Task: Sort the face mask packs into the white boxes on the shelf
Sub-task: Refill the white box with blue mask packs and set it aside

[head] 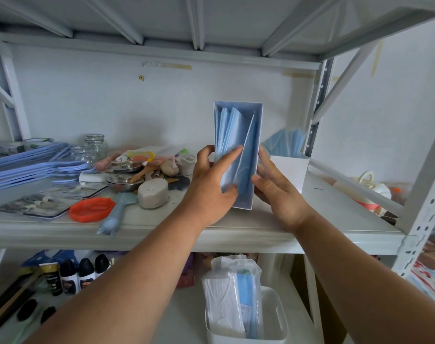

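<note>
A tall white box [258, 155] is tipped with its opening toward me on the middle shelf [236, 234]. Several blue face masks [232, 130] stand inside it. My left hand [211, 187] reaches into the opening, its thumb and fingers pinching the blue masks near the front. My right hand [278, 192] grips the box's right side and lower corner. Behind it stands a second white box [292, 170] with more blue masks [285, 142] sticking out of its top. Plastic-wrapped mask packs [233, 299] sit in a white bin [276, 321] on the lower shelf.
Clutter fills the left of the shelf: blue hangers [30, 162], glass jars [95, 145], metal lids, a stone-like lump [153, 193], an orange lid [92, 209]. Dark-capped bottles [70, 274] stand on the lower shelf. A metal upright [424, 194] stands at the right.
</note>
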Demonstrator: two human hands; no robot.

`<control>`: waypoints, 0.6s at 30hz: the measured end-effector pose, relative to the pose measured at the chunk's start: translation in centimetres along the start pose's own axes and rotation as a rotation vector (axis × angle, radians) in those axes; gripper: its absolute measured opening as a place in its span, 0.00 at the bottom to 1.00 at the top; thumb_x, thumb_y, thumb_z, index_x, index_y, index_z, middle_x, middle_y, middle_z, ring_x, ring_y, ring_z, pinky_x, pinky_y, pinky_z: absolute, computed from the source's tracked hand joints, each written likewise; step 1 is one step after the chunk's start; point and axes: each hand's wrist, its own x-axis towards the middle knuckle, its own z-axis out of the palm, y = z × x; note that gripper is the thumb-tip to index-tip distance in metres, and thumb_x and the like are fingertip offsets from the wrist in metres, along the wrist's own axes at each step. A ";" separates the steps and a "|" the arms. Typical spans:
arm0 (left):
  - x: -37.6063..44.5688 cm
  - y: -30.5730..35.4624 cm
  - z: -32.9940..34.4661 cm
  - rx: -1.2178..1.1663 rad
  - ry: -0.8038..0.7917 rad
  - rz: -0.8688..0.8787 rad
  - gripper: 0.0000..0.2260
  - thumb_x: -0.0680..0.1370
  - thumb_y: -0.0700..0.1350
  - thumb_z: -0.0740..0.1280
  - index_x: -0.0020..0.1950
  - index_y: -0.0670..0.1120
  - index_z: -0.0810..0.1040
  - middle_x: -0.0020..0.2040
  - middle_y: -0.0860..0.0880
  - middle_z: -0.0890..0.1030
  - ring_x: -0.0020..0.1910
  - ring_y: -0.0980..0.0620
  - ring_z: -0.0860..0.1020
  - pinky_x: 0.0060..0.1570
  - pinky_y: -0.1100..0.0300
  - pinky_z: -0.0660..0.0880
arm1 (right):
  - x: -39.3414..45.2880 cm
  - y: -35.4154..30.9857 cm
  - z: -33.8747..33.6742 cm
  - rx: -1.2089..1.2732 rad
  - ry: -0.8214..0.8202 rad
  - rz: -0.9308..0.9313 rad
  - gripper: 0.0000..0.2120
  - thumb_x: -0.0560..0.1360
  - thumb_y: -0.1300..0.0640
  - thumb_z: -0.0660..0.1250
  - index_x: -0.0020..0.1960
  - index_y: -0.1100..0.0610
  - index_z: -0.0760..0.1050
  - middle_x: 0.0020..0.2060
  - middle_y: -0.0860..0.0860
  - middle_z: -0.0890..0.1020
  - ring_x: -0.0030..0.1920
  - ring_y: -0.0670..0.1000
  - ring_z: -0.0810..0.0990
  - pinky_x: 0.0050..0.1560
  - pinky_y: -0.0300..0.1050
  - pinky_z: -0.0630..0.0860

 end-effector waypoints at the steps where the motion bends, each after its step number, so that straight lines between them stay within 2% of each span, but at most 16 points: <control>1: -0.1 0.1 -0.1 0.006 -0.021 0.007 0.37 0.79 0.40 0.72 0.81 0.69 0.65 0.69 0.66 0.52 0.74 0.65 0.57 0.62 0.85 0.51 | 0.0 0.1 0.0 0.000 -0.003 -0.003 0.37 0.81 0.32 0.67 0.86 0.27 0.56 0.87 0.39 0.66 0.87 0.46 0.63 0.87 0.63 0.62; 6: -0.2 0.3 -0.2 0.045 -0.049 0.024 0.36 0.81 0.39 0.70 0.81 0.69 0.64 0.77 0.58 0.53 0.80 0.56 0.55 0.63 0.86 0.47 | 0.2 0.1 -0.1 -0.008 -0.005 -0.007 0.37 0.81 0.31 0.67 0.86 0.25 0.55 0.88 0.39 0.64 0.87 0.46 0.63 0.87 0.64 0.62; 8: -0.2 0.4 -0.2 0.053 -0.049 0.024 0.38 0.81 0.39 0.70 0.82 0.71 0.61 0.77 0.59 0.53 0.81 0.54 0.55 0.66 0.82 0.52 | 0.1 0.0 -0.1 0.001 -0.002 -0.003 0.37 0.81 0.31 0.67 0.86 0.26 0.56 0.87 0.40 0.65 0.87 0.46 0.62 0.87 0.63 0.62; 11: -0.3 0.6 -0.4 0.011 -0.053 -0.015 0.40 0.83 0.43 0.69 0.83 0.73 0.52 0.77 0.60 0.53 0.76 0.59 0.58 0.68 0.70 0.62 | 0.0 -0.1 0.0 0.029 0.012 0.017 0.36 0.83 0.36 0.67 0.87 0.29 0.56 0.84 0.42 0.72 0.85 0.47 0.68 0.86 0.60 0.65; 13: -0.2 0.9 -0.7 -0.044 -0.042 -0.031 0.40 0.83 0.48 0.69 0.83 0.73 0.47 0.79 0.58 0.56 0.74 0.63 0.60 0.64 0.74 0.60 | -0.1 -0.1 0.1 0.057 0.047 0.038 0.33 0.86 0.37 0.64 0.88 0.33 0.57 0.78 0.45 0.79 0.79 0.49 0.77 0.83 0.56 0.71; 15: 0.0 1.1 -0.8 -0.086 -0.047 -0.040 0.40 0.83 0.52 0.70 0.85 0.69 0.46 0.82 0.59 0.57 0.75 0.70 0.58 0.62 0.78 0.56 | -0.3 -0.3 0.3 0.094 0.092 0.056 0.28 0.89 0.37 0.60 0.88 0.36 0.61 0.77 0.44 0.81 0.75 0.47 0.81 0.77 0.47 0.78; 17: 0.1 1.1 -0.9 -0.150 -0.051 -0.066 0.43 0.80 0.56 0.73 0.86 0.65 0.47 0.83 0.64 0.57 0.74 0.77 0.56 0.65 0.76 0.56 | -0.3 -0.5 0.3 0.120 0.113 0.068 0.23 0.90 0.41 0.56 0.85 0.36 0.66 0.74 0.42 0.82 0.71 0.44 0.84 0.64 0.35 0.82; 18: 0.1 0.9 -0.9 -0.184 -0.052 -0.080 0.45 0.78 0.58 0.75 0.86 0.64 0.49 0.82 0.65 0.57 0.75 0.76 0.56 0.68 0.74 0.58 | -0.3 -0.6 0.3 0.106 0.114 0.072 0.21 0.90 0.41 0.57 0.82 0.34 0.68 0.73 0.41 0.83 0.70 0.42 0.84 0.62 0.33 0.82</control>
